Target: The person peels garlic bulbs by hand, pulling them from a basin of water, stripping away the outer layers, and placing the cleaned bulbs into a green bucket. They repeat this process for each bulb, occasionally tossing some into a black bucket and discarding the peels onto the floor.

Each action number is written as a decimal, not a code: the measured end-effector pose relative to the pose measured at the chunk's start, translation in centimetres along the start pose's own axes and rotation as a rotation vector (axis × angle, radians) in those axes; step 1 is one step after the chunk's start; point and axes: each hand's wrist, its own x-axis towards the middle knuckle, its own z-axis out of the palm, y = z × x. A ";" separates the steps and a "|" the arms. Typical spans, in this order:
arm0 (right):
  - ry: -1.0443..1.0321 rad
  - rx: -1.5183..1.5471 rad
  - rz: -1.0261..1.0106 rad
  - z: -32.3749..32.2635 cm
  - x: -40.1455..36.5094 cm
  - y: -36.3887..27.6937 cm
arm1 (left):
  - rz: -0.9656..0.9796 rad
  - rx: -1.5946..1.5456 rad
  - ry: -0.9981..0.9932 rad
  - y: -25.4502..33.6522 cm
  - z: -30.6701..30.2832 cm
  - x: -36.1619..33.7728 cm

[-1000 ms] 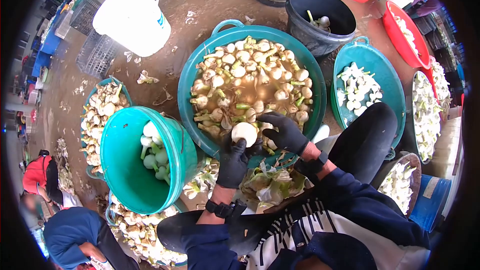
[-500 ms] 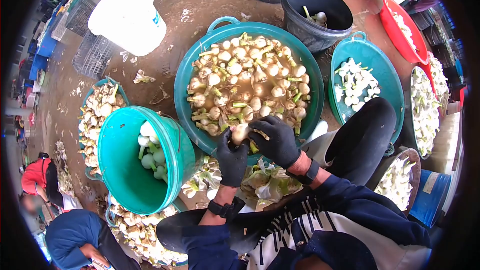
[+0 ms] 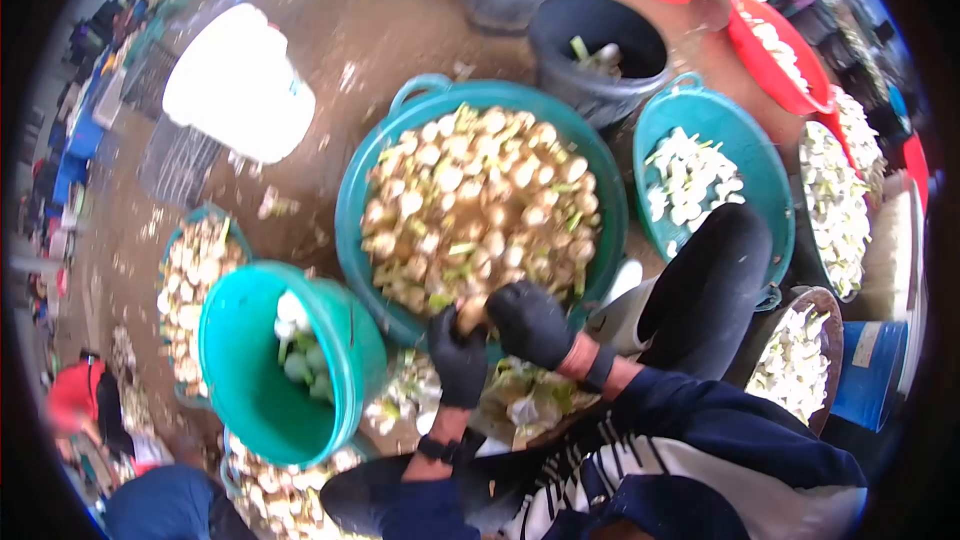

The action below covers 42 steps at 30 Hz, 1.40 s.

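Over the near rim of a big teal tub (image 3: 610,165), my two gloved hands meet around one brownish garlic bulb (image 3: 471,317). My left hand (image 3: 457,358) is closed on the bulb from the left. From the right, my right hand (image 3: 535,323) closes on it too; its fingertips are partly hidden and blurred. In the tub, many unpeeled garlic bulbs (image 3: 450,178) with short stems float in brown water. Pale peelings (image 3: 525,405) lie below my hands.
At left stand a green bucket (image 3: 255,420) with some white bulbs and a white bucket (image 3: 240,85). A black bucket (image 3: 600,105) and a teal basin (image 3: 770,180) of peeled garlic are at right. Another person (image 3: 165,505) bends at lower left.
The view has shifted a little and is more blurred. My hands remain together on the bulb, which is now more covered by my fingers.
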 end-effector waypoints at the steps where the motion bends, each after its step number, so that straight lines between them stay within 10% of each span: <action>1: 0.022 0.029 -0.008 0.6 -0.3 0.5 | -0.008 -0.018 0.011 -0.1 0.1 0.0; 23: 0.123 0.322 0.329 1.8 -1.3 3.1 | -0.129 -0.246 -0.342 -1.4 -2.0 0.7; 31: -0.239 0.094 0.564 1.2 -3.1 7.1 | -0.147 -0.389 -0.482 2.6 -3.8 0.3; 34: -0.060 0.274 0.375 -0.4 -3.2 7.3 | 0.163 0.044 -0.407 1.1 -4.4 0.5; 36: -0.062 0.377 0.266 -2.1 -1.9 6.5 | -0.167 -0.343 -0.244 1.2 -3.1 0.7; 38: 0.026 0.533 0.027 -1.1 -1.4 6.2 | 0.396 0.298 -0.306 0.2 -3.8 0.9; 42: -0.174 0.658 0.008 -2.3 -1.0 3.4 | 0.220 0.016 -0.420 -3.0 -3.5 1.1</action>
